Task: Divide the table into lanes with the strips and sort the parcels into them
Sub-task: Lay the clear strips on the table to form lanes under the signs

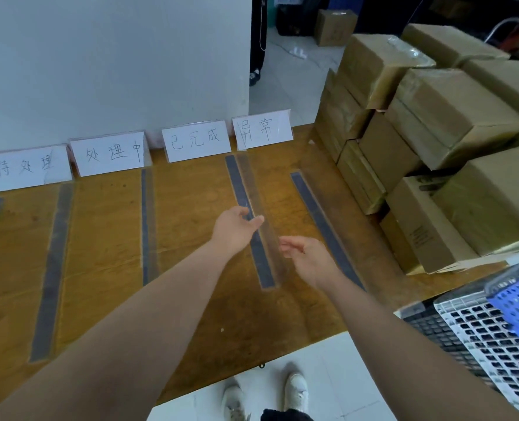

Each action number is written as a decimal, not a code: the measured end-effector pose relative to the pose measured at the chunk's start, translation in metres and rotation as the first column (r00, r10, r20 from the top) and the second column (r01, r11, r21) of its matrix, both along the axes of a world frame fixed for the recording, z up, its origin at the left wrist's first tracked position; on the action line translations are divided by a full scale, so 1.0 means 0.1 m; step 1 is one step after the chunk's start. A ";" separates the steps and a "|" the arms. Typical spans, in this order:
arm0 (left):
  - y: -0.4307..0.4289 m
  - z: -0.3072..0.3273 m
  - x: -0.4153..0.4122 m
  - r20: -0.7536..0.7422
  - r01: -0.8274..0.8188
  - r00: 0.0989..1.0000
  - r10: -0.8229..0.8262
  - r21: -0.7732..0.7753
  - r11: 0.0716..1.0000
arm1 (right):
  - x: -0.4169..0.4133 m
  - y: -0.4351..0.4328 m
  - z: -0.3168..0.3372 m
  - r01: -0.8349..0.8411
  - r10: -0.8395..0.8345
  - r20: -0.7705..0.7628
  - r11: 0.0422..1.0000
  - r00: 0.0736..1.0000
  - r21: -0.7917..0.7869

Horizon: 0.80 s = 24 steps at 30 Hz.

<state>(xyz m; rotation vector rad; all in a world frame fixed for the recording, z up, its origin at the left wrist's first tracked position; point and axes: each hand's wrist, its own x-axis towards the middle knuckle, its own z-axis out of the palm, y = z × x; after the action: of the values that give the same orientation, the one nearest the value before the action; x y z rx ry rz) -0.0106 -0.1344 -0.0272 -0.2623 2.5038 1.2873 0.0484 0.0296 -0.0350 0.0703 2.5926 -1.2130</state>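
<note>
Both forearms [148, 314] are shown bare up to the left hand [233, 229] and right hand [308, 258]. At bottom centre, white shoes [296, 390] are worn, beside a scrap of dark garment [285, 416].

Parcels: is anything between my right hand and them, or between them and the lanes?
Nothing visible. Only a flat strip lies on the table between the right hand and the parcels; the lanes show bare wood.

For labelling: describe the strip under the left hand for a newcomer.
On the brown wooden table, white paper cards line the wall. The dark grey flat strip starts between the third and fourth cards from left; it alone passes under the left hand.
</note>
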 end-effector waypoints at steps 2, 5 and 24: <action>0.14 -0.05 -0.03 0.084 -0.028 0.996 0.019 0.100 0.995 | 0.00 0.05 -0.01 -0.041 0.041 0.014 0.999 0.999 -0.029; 0.30 -0.04 -0.08 0.145 -0.043 0.989 0.023 0.130 0.991 | -0.03 0.13 0.00 -0.087 0.091 0.043 0.993 0.995 -0.075; 0.55 -0.05 -0.19 0.171 0.100 0.983 -0.070 -0.173 0.980 | -0.02 1.40 -0.15 0.326 -0.382 0.014 0.806 0.924 0.494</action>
<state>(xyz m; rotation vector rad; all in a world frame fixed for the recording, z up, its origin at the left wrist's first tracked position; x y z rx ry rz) -0.0299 -0.0792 -0.0322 -0.2864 2.4626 0.9652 0.0460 0.1695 -0.0496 0.7351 2.7908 -0.5892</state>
